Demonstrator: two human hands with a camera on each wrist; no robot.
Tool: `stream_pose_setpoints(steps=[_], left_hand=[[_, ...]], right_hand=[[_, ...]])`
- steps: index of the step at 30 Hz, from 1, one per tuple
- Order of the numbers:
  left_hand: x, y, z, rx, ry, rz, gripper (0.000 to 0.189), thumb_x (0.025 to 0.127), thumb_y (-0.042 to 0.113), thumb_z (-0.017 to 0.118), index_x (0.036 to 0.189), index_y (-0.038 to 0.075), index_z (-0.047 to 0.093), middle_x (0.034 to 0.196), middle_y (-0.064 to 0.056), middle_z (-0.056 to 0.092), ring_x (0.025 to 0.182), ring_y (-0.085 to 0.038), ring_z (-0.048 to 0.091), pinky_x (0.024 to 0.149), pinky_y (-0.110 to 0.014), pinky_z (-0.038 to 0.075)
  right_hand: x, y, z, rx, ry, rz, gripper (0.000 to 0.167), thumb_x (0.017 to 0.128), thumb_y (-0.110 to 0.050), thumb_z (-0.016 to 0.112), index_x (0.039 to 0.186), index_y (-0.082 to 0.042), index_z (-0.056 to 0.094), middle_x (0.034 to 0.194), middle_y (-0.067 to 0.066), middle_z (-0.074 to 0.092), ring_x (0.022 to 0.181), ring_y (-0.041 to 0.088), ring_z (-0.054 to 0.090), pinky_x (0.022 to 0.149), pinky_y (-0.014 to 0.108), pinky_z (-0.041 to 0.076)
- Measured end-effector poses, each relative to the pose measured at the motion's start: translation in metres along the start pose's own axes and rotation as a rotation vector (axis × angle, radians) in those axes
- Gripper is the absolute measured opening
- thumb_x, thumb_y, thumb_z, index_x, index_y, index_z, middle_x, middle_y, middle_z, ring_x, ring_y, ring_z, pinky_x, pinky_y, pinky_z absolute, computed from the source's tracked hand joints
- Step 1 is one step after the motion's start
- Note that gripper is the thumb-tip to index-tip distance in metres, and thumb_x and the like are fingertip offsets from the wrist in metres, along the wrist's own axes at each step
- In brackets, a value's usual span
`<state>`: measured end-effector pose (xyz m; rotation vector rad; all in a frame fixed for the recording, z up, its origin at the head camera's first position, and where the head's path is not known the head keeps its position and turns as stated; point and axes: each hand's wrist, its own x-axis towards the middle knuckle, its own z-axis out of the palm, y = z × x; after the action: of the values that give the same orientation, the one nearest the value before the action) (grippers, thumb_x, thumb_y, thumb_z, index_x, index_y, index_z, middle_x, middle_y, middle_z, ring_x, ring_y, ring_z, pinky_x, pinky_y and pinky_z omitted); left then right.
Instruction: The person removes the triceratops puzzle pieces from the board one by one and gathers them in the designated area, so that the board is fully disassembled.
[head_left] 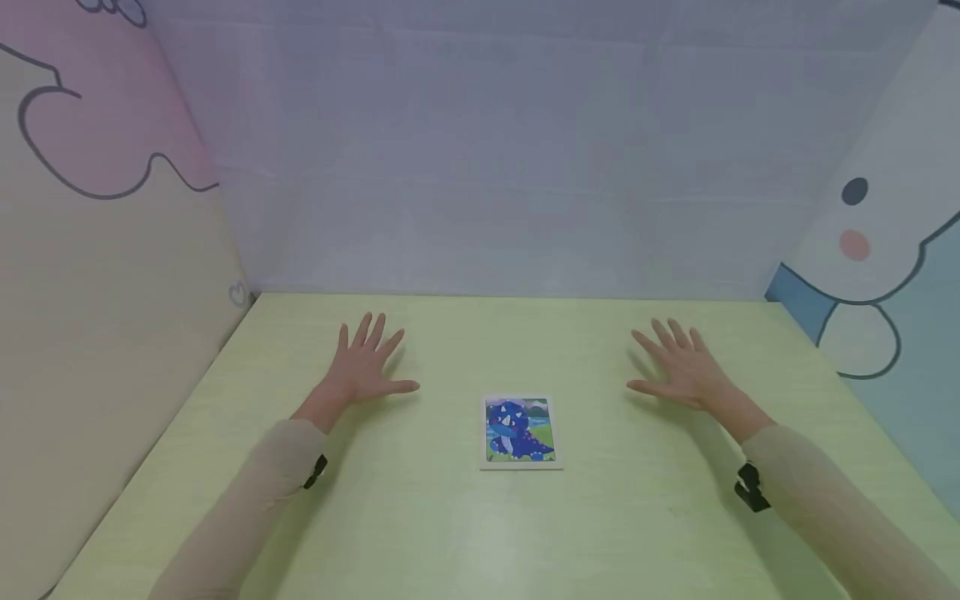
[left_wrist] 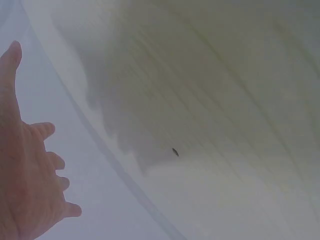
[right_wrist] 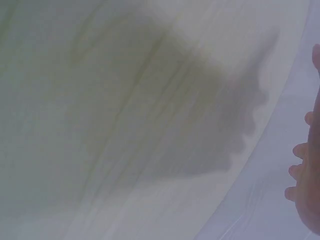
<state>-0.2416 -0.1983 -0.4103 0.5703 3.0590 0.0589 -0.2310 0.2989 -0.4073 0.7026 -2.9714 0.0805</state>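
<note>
A small picture tile with a white border (head_left: 521, 433) lies flat on the table, showing a blue cartoon dinosaur by water and mountains. To its left, my left hand (head_left: 363, 367) is spread over the table, fingers straight and apart, holding nothing. My right hand (head_left: 684, 372) is spread the same way to the right of the picture. Neither hand touches the picture. In the left wrist view the left hand (left_wrist: 30, 165) shows at the left edge, its shadow on the tabletop. The right wrist view catches only part of the right hand (right_wrist: 309, 165) at the right edge.
The pale yellow-green wooden table (head_left: 450, 533) ends at a plain greyish cloth wall (head_left: 510, 150). Cartoon-printed panels stand along the left side (head_left: 112, 275) and the right side (head_left: 922, 333). Long light sleeves with dark straps cover both forearms.
</note>
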Motion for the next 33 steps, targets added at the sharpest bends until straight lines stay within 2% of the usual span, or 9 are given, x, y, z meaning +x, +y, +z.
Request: stream_pose_setpoints(steps=[6, 10, 13, 16, 23, 29, 33], left_hand=[[-0.001, 0.020, 0.005, -0.093, -0.007, 0.045, 0.092, 0.076, 0.068, 0.051, 0.144, 0.013, 0.024, 0.150, -0.021, 0.007, 0.137, -0.037, 0.000, 0.107, -0.060, 0.002], [-0.002, 0.038, 0.007, -0.110, -0.035, 0.096, 0.093, 0.075, 0.069, 0.050, 0.144, 0.012, 0.025, 0.149, -0.021, 0.011, 0.137, -0.037, 0.005, 0.108, -0.059, 0.006], [-0.004, 0.052, 0.008, -0.089, -0.077, 0.126, 0.094, 0.074, 0.071, 0.049, 0.144, 0.013, 0.025, 0.149, -0.019, 0.013, 0.137, -0.035, 0.007, 0.109, -0.057, 0.008], [-0.007, 0.066, 0.005, -0.120, -0.124, 0.160, 0.094, 0.075, 0.070, 0.050, 0.144, 0.012, 0.025, 0.149, -0.019, 0.015, 0.137, -0.034, 0.009, 0.110, -0.053, 0.009], [-0.012, 0.097, 0.005, -0.124, -0.212, 0.186, 0.093, 0.073, 0.068, 0.054, 0.143, 0.013, 0.028, 0.149, -0.016, 0.018, 0.137, -0.031, 0.014, 0.111, -0.046, 0.018], [-0.017, 0.112, 0.008, -0.134, -0.237, 0.220, 0.099, 0.067, 0.070, 0.059, 0.142, 0.012, 0.031, 0.148, -0.016, 0.020, 0.137, -0.029, 0.016, 0.109, -0.043, 0.023], [-0.019, 0.118, 0.009, -0.133, -0.247, 0.225, 0.101, 0.066, 0.071, 0.059, 0.142, 0.012, 0.030, 0.148, -0.016, 0.020, 0.137, -0.030, 0.017, 0.109, -0.043, 0.024]], right_hand=[[0.007, -0.011, -0.001, 0.101, -0.031, -0.048, 0.080, 0.083, -0.053, 0.055, 0.140, -0.003, 0.030, 0.143, 0.029, 0.021, 0.131, 0.047, 0.015, 0.106, 0.061, 0.009], [0.011, -0.021, 0.000, 0.165, -0.034, -0.065, 0.078, 0.083, -0.049, 0.056, 0.139, -0.002, 0.031, 0.142, 0.028, 0.025, 0.131, 0.046, 0.017, 0.106, 0.060, 0.012], [0.014, -0.030, 0.002, 0.230, -0.032, -0.063, 0.075, 0.083, -0.047, 0.057, 0.138, -0.002, 0.034, 0.141, 0.026, 0.029, 0.130, 0.044, 0.022, 0.104, 0.060, 0.019], [0.017, -0.041, 0.006, 0.302, -0.035, -0.062, 0.072, 0.083, -0.047, 0.057, 0.138, -0.004, 0.036, 0.139, 0.024, 0.034, 0.128, 0.042, 0.027, 0.101, 0.059, 0.026], [0.026, -0.071, 0.011, 0.442, -0.029, -0.061, 0.068, 0.081, -0.045, 0.062, 0.134, -0.006, 0.043, 0.133, 0.019, 0.043, 0.123, 0.037, 0.037, 0.099, 0.056, 0.033], [0.034, -0.091, 0.018, 0.627, -0.025, -0.087, 0.061, 0.077, -0.031, 0.072, 0.125, -0.001, 0.051, 0.121, 0.016, 0.054, 0.111, 0.033, 0.049, 0.091, 0.049, 0.043], [0.039, -0.102, 0.020, 0.662, -0.021, -0.116, 0.055, 0.076, -0.024, 0.073, 0.121, 0.001, 0.054, 0.116, 0.016, 0.057, 0.105, 0.033, 0.052, 0.087, 0.048, 0.046]])
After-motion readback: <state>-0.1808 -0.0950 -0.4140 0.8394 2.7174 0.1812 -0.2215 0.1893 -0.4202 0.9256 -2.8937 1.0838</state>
